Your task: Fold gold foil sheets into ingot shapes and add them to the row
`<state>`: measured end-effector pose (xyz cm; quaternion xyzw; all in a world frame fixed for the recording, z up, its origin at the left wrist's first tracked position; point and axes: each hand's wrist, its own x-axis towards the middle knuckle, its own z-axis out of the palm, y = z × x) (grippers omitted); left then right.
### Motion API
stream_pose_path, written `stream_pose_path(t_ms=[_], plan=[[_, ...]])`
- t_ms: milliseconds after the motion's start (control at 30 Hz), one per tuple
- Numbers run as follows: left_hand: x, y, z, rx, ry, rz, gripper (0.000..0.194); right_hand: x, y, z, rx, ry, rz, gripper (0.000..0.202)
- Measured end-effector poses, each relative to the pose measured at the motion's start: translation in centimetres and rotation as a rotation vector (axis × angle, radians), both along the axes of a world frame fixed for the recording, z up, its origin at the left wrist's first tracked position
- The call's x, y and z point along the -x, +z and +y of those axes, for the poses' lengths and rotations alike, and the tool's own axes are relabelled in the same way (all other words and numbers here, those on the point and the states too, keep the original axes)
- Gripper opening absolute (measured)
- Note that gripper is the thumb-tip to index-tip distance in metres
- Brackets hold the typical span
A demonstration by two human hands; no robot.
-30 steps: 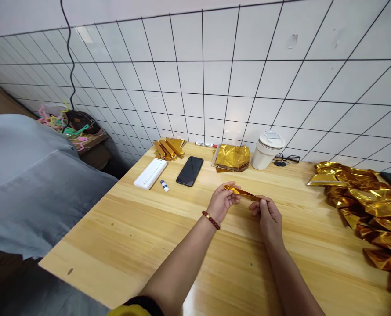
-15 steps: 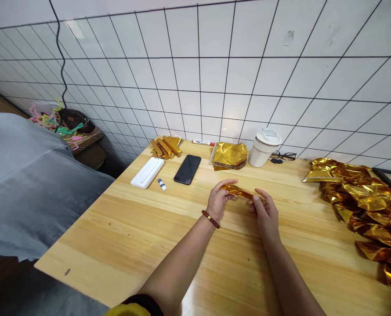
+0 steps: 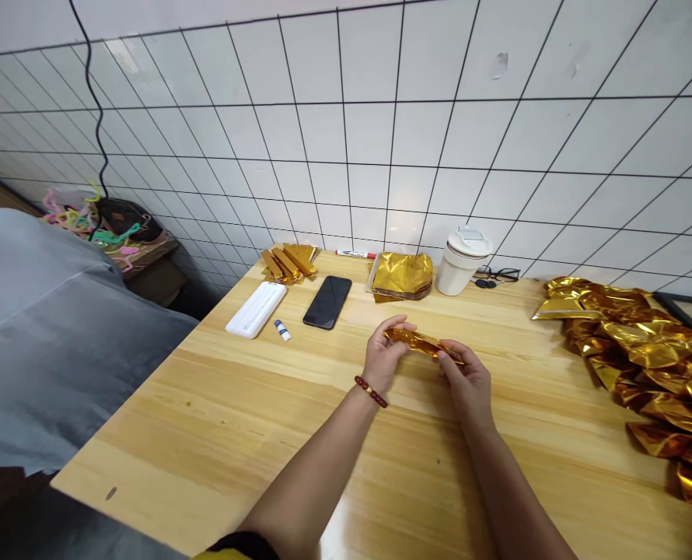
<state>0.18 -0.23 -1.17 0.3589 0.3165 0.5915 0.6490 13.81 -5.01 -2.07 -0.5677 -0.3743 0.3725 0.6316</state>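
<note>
A narrow folded piece of gold foil paper (image 3: 421, 342) is stretched between my two hands above the wooden table (image 3: 253, 420). My left hand (image 3: 384, 354), with a dark red bead bracelet at the wrist, pinches its left end between thumb and fingers. At the other end, my right hand (image 3: 466, 377) grips the foil, with the thumb along the near side. Beyond the hands lies a stack of gold foil sheets (image 3: 403, 274). Several folded gold foil strips (image 3: 289, 263) rest at the back left.
A black phone (image 3: 327, 302), a white power bank (image 3: 256, 309) and a small glue stick (image 3: 282, 330) lie left of my hands. A lidded cup (image 3: 461, 263), glasses (image 3: 498, 274) and a marker (image 3: 354, 253) stand or lie by the wall. Crumpled gold foil pieces (image 3: 643, 358) cover the right. A person's grey clothing (image 3: 48, 327) shows left.
My right fingers have closed down further over the foil's right end; the raised forefinger is now bent onto it. The view has shifted slightly. Both hands keep their hold.
</note>
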Motion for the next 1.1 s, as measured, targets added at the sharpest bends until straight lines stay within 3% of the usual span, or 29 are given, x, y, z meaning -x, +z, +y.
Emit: stream_pose_path(t_ms=[100,267,367,667,767,933,1100], plan=[[0.0,-0.1,0.0,-0.032,0.006,0.003,0.049,0.1,-0.4,0.1,-0.024,-0.006,-0.029,0.036],[0.0,0.0,0.2,-0.073,0.101,0.026,0.075,0.5,-1.1,-0.1,-0.141,0.026,-0.100,0.029],[-0.1,-0.1,0.4,-0.038,0.122,0.003,0.080,0.7,-1.2,-0.4,-0.210,0.064,-0.205,0.025],[0.1,0.1,0.7,0.106,0.159,-0.120,0.061,1.1,-0.2,-0.8,-0.364,0.064,-0.446,0.022],[0.2,0.4,0.7,0.145,0.167,-0.163,0.046,1.2,0.1,-0.9,-0.368,0.073,-0.459,0.020],[0.4,0.2,0.9,0.154,0.186,-0.140,0.020,1.1,-0.2,-0.9,-0.318,0.106,-0.389,0.028],[0.5,0.1,0.5,0.035,0.113,-0.025,0.020,0.2,-0.5,-0.4,-0.172,0.042,-0.172,0.026]])
